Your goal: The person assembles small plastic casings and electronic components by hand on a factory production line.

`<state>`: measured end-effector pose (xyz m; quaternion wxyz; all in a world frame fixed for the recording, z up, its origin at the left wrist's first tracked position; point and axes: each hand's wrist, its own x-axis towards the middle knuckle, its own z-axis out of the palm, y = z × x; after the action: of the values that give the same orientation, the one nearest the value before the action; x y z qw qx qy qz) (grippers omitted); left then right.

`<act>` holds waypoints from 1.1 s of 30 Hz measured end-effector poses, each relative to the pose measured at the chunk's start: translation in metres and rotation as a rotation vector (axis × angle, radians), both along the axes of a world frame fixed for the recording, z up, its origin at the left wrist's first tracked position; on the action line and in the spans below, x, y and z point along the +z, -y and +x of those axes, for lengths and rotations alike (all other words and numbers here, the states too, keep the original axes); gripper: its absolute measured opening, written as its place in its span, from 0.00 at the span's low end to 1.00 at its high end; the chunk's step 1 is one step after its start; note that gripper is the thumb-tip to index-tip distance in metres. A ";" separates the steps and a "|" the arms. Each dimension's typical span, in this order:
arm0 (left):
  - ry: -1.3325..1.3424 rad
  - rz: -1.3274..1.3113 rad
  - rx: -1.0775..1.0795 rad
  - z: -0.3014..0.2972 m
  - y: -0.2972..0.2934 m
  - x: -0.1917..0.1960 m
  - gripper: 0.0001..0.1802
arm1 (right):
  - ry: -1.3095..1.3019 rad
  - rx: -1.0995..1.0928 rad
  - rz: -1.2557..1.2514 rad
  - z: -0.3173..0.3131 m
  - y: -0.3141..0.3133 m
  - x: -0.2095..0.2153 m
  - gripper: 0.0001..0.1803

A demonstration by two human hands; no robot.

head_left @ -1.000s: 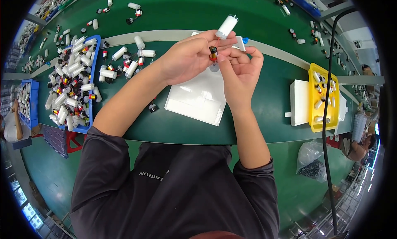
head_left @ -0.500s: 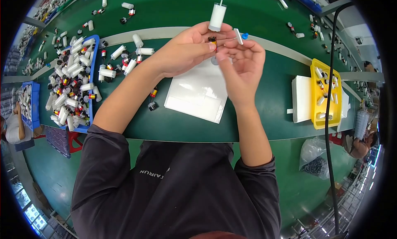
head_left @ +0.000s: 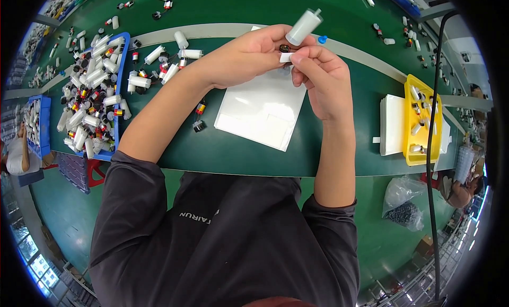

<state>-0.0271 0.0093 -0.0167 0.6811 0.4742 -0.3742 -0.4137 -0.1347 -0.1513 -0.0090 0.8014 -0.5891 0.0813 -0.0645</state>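
My left hand [head_left: 260,48] is closed around a white plastic cylinder [head_left: 304,27] with a thin stem, tilted up to the right. By the same fingers sits a small dark, brass-coloured part [head_left: 284,48]. My right hand [head_left: 327,79] pinches a small white strip [head_left: 287,57] between thumb and forefinger, right beside that part. A small blue cap [head_left: 322,39] lies just beyond my right fingers. Below both hands a white sheet in a glossy sleeve [head_left: 260,113] rests on the green table [head_left: 233,161]. Some of my left fingers are hidden behind the parts.
On the left stands a blue tray [head_left: 117,89] heaped with white cylinders and small parts, with more pieces loose beside it. A yellow tray [head_left: 411,156] and white sheets [head_left: 391,126] are at the right, crossed by a black cable [head_left: 432,137]. Loose wired parts [head_left: 199,125] lie left of the sleeve.
My right hand has brought the white strip left, against the dark part. The white cylinder has gone from nearly upright to leaning right. The view has shifted slightly.
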 end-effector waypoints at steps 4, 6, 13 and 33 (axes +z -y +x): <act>0.054 -0.016 -0.024 0.002 -0.002 -0.004 0.26 | 0.002 -0.060 -0.081 0.002 -0.002 -0.005 0.03; 0.071 -0.008 -0.030 0.005 -0.003 -0.004 0.26 | 0.021 -0.071 -0.111 0.003 -0.002 -0.005 0.04; -0.135 -0.011 -0.028 0.004 -0.001 0.004 0.29 | 0.117 -0.163 -0.236 0.004 -0.012 -0.002 0.07; 0.215 0.000 0.277 0.028 -0.016 0.009 0.31 | 0.024 -0.226 -0.207 -0.019 0.003 -0.006 0.09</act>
<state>0.0007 0.0256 -0.0075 0.6877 0.5628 -0.3758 -0.2627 -0.1542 -0.1543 -0.0150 0.7249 -0.6548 0.1303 -0.1696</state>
